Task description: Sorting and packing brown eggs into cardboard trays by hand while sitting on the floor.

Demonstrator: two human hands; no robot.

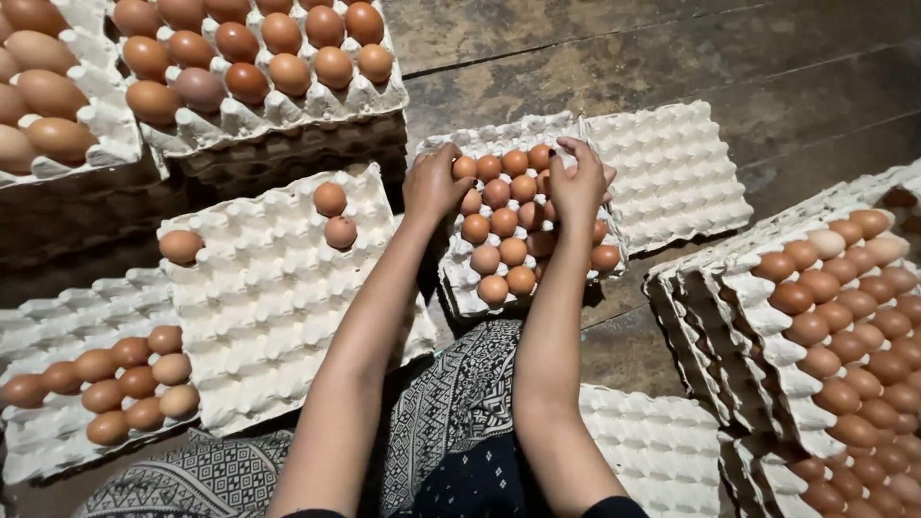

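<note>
On the dark wooden plank floor (672,58), white moulded-pulp egg trays (278,288) lay all around, some filled with brown eggs, others nearly bare. The left hand (434,184) curled loosely over the left edge of the central full tray of brown eggs (504,235), while the right hand (578,182) pinched its far edge with bent fingers. The step in hand appeared to be gripping this tray; the next move would call for an even, two-sided hold.

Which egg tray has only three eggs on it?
The white tray left of the left arm: two eggs near its top, one at its left edge. Other trays hold many.
</note>
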